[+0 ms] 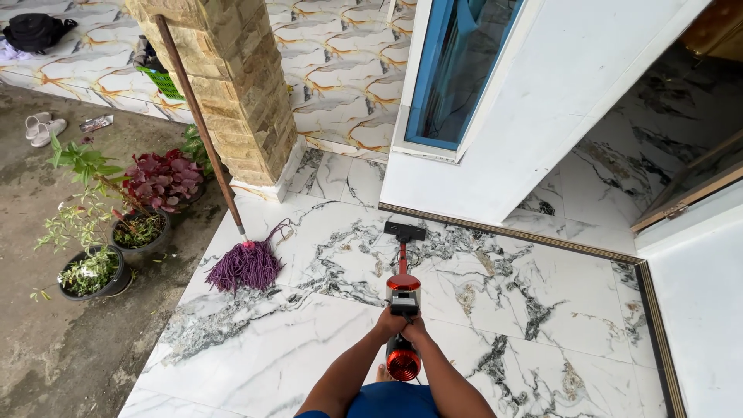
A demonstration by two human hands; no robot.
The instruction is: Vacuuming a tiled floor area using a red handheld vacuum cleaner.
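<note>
— Where are the arms?

— Both reach forward and down from the bottom edge, bare, converging toward the middle.

— And the hands?

— The left hand point(391, 321) and right hand point(416, 327) meet, touching side by side, fingers curled shut in a grip, knuckles up.

— Wrists?

— Roughly straight, in line with the forearms. A bare foot point(382, 374) peeks out between the arms.

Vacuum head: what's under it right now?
The vacuum head sits on white marble floor tile near the wall base. The tile beneath it is covered, so dirt there cannot be seen.
</note>
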